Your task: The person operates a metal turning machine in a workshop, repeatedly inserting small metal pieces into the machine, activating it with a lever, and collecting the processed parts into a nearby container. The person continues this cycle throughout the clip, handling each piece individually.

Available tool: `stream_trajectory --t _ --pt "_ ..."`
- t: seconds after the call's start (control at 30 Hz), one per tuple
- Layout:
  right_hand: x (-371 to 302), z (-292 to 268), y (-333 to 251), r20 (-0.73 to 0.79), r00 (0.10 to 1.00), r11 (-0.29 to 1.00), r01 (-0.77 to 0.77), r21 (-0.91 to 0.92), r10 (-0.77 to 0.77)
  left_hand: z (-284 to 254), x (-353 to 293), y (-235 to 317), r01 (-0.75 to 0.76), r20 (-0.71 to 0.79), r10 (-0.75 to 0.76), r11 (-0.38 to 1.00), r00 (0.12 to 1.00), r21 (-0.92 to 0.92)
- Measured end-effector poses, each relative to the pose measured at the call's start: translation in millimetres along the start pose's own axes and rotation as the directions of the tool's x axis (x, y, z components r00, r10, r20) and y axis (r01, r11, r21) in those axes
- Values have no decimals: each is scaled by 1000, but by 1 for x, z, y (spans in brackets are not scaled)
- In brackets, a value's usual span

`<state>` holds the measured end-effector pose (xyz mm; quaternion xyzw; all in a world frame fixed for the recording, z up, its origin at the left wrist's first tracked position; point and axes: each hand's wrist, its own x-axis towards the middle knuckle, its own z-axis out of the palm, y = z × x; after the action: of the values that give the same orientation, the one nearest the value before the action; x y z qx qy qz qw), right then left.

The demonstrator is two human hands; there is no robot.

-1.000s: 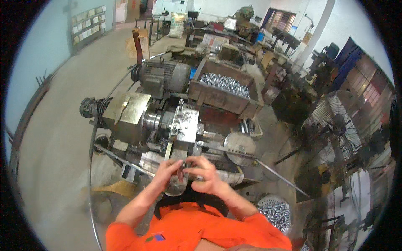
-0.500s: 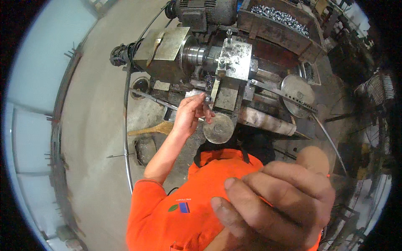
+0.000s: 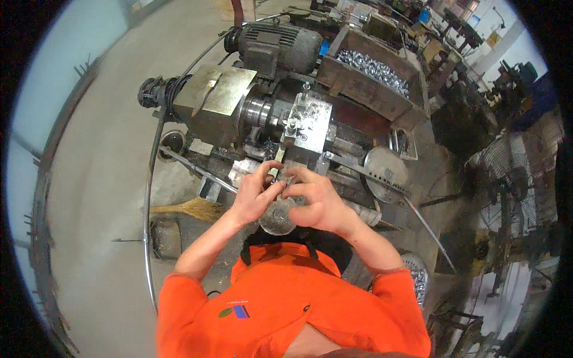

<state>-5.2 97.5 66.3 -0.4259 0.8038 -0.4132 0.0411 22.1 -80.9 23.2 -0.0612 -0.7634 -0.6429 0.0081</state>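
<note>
My left hand (image 3: 258, 196) and my right hand (image 3: 317, 200) meet over the front of a lathe, their fingertips drawn together around a small metal part (image 3: 283, 178). Fingers cover most of it, so its shape is hard to make out. Just beyond my fingertips is the tool post block (image 3: 311, 124), bright steel with upright bolts. To its left stands the round chuck (image 3: 256, 112) on the headstock (image 3: 206, 98). Below my hands sits a round, grey handwheel (image 3: 277, 218). A whitish cloth (image 3: 243, 169) lies beside my left fingers.
A wooden crate (image 3: 358, 83) of small shiny metal parts (image 3: 376, 71) stands behind the lathe, beside an electric motor (image 3: 279, 48). A long bar (image 3: 431, 234) slants down at right, past a large disc (image 3: 387, 173). A straw broom (image 3: 191, 207) and a long rod (image 3: 148, 232) are at left.
My right hand has gone from close before the camera to the lathe front, joining my left hand at the small metal part. The view has shifted, bringing in more of the workshop beyond.
</note>
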Motion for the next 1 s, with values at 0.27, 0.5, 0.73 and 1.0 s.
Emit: stream_trajectory --t 0.27,0.5,0.73,1.0 --pt "13 15 -1 30 995 982 96 -165 -92 -7 1 0 6 -49 -13 990 999 -138" --pt "40 16 11 106 987 986 134 -97 -124 -37 4 0 -8 -5 8 1000 1000 3" --pt "123 -12 78 43 999 865 9 -502 15 -189 -63 -13 202 -363 38 775 931 599" --pt "165 9 136 86 951 909 -254 -332 298 -239 -195 -82 574 -612 -164 590 774 567"
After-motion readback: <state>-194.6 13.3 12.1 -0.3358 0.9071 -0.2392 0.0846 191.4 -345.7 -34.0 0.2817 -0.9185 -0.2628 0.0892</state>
